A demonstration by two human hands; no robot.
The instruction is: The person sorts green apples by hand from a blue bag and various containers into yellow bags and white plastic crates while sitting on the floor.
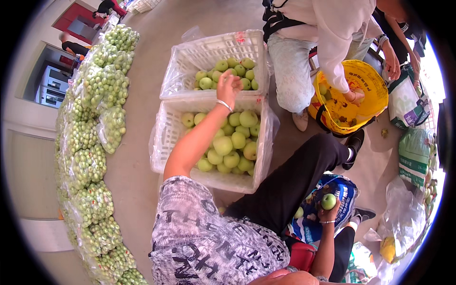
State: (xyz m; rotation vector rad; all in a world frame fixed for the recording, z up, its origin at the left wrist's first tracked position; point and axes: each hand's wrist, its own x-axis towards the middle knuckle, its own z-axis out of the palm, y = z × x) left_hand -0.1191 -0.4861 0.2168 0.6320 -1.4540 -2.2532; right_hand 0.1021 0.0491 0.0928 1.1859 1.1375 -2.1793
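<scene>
My left hand reaches over the far white plastic crate, fingers apart and slightly bent, close to the green apples in it; no fruit shows in its grasp. Beneath my forearm, the nearer plastic-lined crate holds many green apples. At the lower right, my right hand grips one green apple over a blue printed bag between my legs. Another green apple lies at that bag's opening. My right fingers are partly hidden by the fruit.
A kneeling co-worker has a hand inside a yellow bucket-shaped bag. Another person's arm is beyond. Clear bags of green fruit are piled along the left. Green-and-white sacks and a clear plastic bag lie at the right.
</scene>
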